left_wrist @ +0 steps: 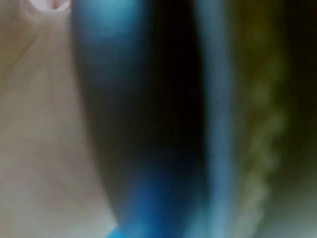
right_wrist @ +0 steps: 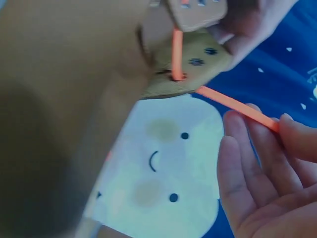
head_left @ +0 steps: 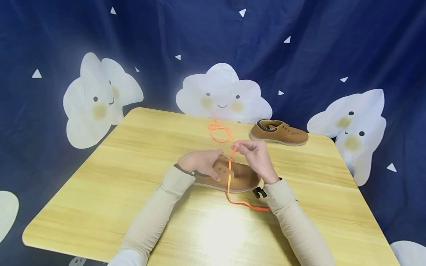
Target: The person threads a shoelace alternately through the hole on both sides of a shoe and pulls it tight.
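Observation:
A brown shoe (head_left: 244, 175) lies on the table with its toe to the right. My left hand (head_left: 201, 162) grips it around the opening, thumb on the near eyelet flap and fingers at the far one. An orange shoelace (right_wrist: 177, 52) crosses between the two flaps and passes through an eyelet of the far flap. My right hand (head_left: 256, 155) pinches this lace just beyond the shoe; the right wrist view shows it taut between thumb and finger. One lace end hangs over the near side onto the table. The left wrist view is mostly blurred, dark band and skin.
A second brown shoe (head_left: 279, 133), with no lace in its visible eyelets, stands at the table's back right. Loose orange lace loops (head_left: 217, 133) lie behind the first shoe. The wooden table (head_left: 116, 177) borders a blue curtain (head_left: 206, 33) with white clouds.

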The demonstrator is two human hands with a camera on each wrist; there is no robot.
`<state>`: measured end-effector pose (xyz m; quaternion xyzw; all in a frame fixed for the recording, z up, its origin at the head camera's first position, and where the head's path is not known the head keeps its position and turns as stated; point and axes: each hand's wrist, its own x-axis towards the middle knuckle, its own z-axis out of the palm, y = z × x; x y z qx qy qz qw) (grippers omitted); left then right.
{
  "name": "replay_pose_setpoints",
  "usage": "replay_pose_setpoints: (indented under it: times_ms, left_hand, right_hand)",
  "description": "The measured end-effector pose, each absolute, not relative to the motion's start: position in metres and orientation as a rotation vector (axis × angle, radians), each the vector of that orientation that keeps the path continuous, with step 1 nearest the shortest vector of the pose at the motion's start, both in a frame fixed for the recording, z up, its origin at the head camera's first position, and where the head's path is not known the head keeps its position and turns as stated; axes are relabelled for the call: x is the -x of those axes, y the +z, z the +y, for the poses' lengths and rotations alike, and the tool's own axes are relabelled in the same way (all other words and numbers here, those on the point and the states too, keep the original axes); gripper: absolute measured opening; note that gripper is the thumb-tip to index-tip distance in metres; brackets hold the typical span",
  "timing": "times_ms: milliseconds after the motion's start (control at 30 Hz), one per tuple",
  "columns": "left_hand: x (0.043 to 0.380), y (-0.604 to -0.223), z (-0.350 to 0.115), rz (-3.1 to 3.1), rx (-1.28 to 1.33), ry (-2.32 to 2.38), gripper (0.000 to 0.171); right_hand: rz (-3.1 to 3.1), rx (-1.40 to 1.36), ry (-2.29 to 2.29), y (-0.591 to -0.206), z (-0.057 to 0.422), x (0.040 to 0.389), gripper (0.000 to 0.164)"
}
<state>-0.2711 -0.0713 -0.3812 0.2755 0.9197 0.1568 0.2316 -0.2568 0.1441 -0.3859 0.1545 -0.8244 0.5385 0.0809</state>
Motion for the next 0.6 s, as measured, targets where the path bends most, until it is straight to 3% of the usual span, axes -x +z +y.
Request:
replay_pose_setpoints:
  times_ms: [233,600]
  left_hand:
    - [0.269,-0.380,-0.072,2.521,-0.764,0.438,0.099]
    - [0.269,-0.383,-0.072,2.513,-0.787,0.473,0.062]
  right_hand:
    - [-2.332,-0.446,1.618,-0.368,0.145,0.244,0.024]
    - [-1.992,-0.605,1.658,-0.340,0.146,0.219,0.015]
